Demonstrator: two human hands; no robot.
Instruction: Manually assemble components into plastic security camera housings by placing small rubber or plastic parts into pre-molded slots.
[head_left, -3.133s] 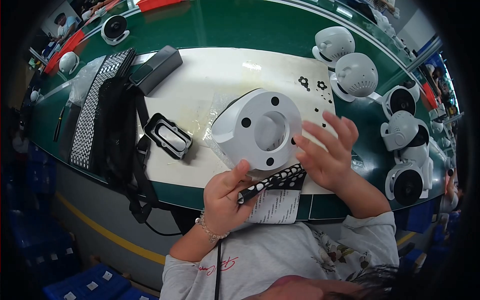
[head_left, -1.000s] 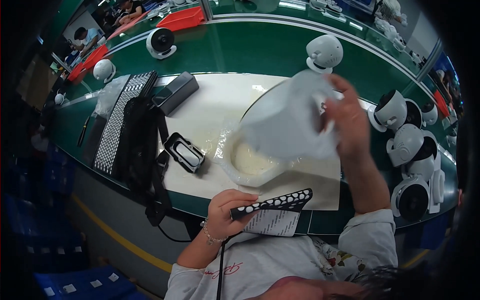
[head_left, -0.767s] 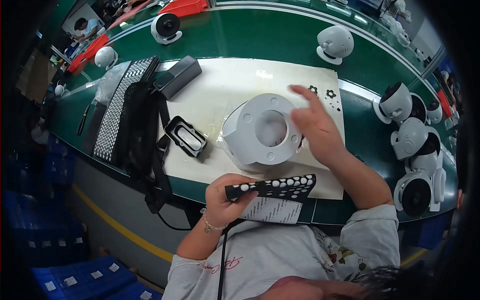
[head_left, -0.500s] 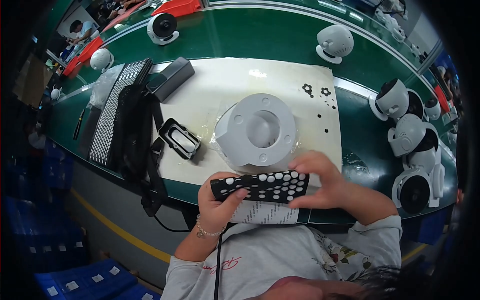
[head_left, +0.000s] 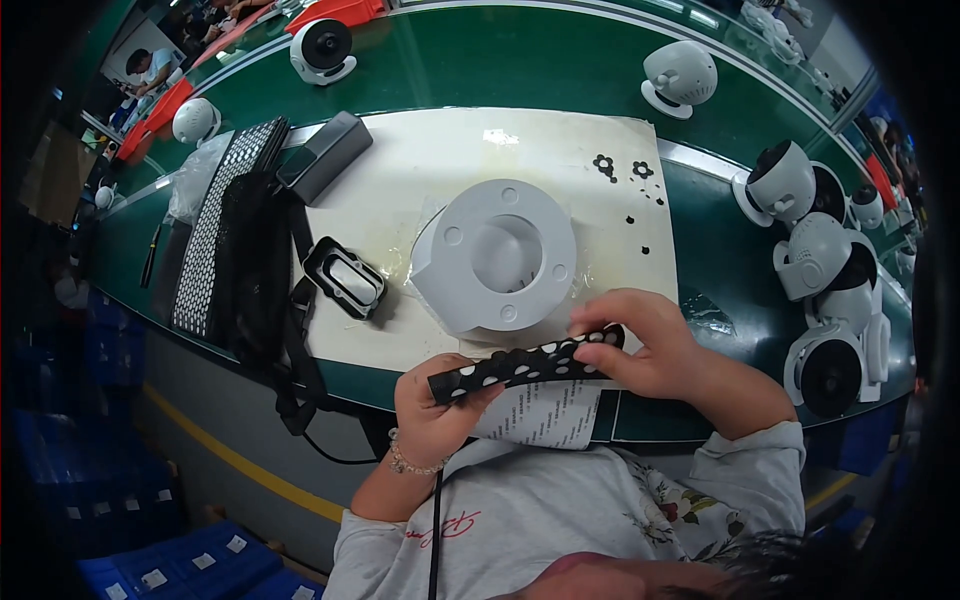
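Observation:
A black sheet dotted with round white pads (head_left: 520,367) is bent over into a narrow strip near the table's front edge. My left hand (head_left: 437,405) is closed round its left end. At the right end, the thumb and fingers of my right hand (head_left: 640,345) pinch the sheet. White printed backing paper (head_left: 545,415) hangs below it, over the front edge. Just beyond my hands lies a white round camera housing (head_left: 463,290), its ring-shaped base facing up. Four-petal clarity aside, small recesses mark the ring, and its central opening shows a hollow inside.
A pale mat (head_left: 430,140) covers the green table. To the left are a black tray-like part (head_left: 345,278), a grey box (head_left: 325,158), a stack of dotted sheets (head_left: 200,270) and a black strap. White cameras (head_left: 825,370) crowd the right side; another camera (head_left: 680,78) stands farther back.
The dotted sheet has tilted and bent into a narrower strip. My right hand has closed in on its right end, thumb now over the pads. The whole view has shifted slightly.

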